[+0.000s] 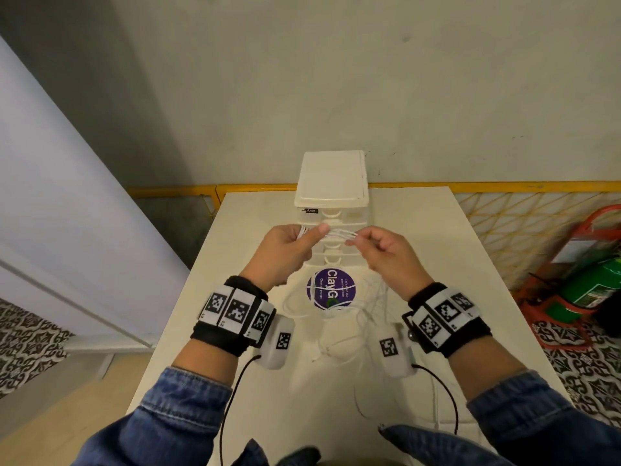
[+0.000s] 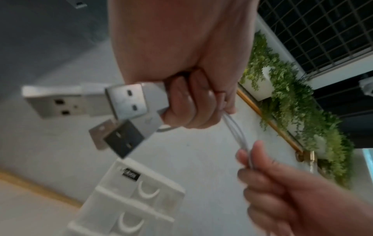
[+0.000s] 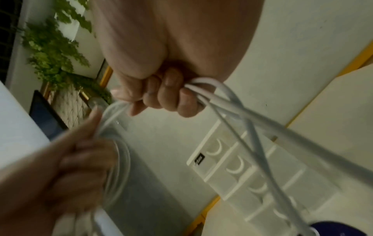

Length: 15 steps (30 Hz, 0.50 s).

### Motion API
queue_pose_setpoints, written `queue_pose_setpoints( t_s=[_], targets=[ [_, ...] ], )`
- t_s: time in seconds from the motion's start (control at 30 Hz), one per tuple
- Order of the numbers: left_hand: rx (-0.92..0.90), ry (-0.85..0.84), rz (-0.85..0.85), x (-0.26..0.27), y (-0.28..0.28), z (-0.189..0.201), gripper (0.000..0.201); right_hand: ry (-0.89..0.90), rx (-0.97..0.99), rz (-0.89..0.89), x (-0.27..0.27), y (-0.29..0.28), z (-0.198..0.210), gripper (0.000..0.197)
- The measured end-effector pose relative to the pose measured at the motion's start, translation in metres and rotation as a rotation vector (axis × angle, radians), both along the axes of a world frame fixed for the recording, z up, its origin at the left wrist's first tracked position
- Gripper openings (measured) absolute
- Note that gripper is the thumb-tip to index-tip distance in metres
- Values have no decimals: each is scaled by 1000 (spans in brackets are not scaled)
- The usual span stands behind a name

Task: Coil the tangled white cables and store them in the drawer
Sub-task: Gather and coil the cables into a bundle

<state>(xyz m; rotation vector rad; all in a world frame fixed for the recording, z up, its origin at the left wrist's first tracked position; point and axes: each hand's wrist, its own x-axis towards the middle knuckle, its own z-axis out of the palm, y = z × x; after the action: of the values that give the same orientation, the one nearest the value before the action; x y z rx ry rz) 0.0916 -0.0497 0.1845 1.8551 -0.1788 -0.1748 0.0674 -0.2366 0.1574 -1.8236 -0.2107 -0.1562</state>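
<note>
White cables (image 1: pixel 339 233) stretched between two hands above the tabletop (image 1: pixel 255 381).

Left hand (image 1: pixel 285 253) grips the USB plugs (image 2: pixel 113 103); right hand (image 1: pixel 386 253) pinches the strands, whose long axis runs 9-to-3 o'clock. Loose slack trails at 6 o'clock. Drawer unit (image 1: pixel 332 183), at 12 o'clock, has every drawer closed.

My white table (image 1: pixel 420 230) carries the drawer unit (image 1: pixel 332 196) at its far edge, a purple sticker (image 1: pixel 331 289) and loose cables (image 1: pixel 339 344) nearer me
</note>
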Motion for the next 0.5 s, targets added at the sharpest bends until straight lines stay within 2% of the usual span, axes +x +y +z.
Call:
queue_pose_setpoints(
  t_s=[0.1,0.23,0.4,0.5],
  targets=[
    [-57,107,-130,-8,-5,-9,49,-85,-13,-42,6,-6,10,12],
    [-108,216,-337,-17,-19,-11,55,-139,64,-118,15,-9,8,16],
    [-582,513,-594,-20,-29,-1,56,-118,130,-74,23,-4,-6,18],
    [-797,521,-658,-22,-32,9,57,-91,119,-72,22,4,-18,28]
  ],
)
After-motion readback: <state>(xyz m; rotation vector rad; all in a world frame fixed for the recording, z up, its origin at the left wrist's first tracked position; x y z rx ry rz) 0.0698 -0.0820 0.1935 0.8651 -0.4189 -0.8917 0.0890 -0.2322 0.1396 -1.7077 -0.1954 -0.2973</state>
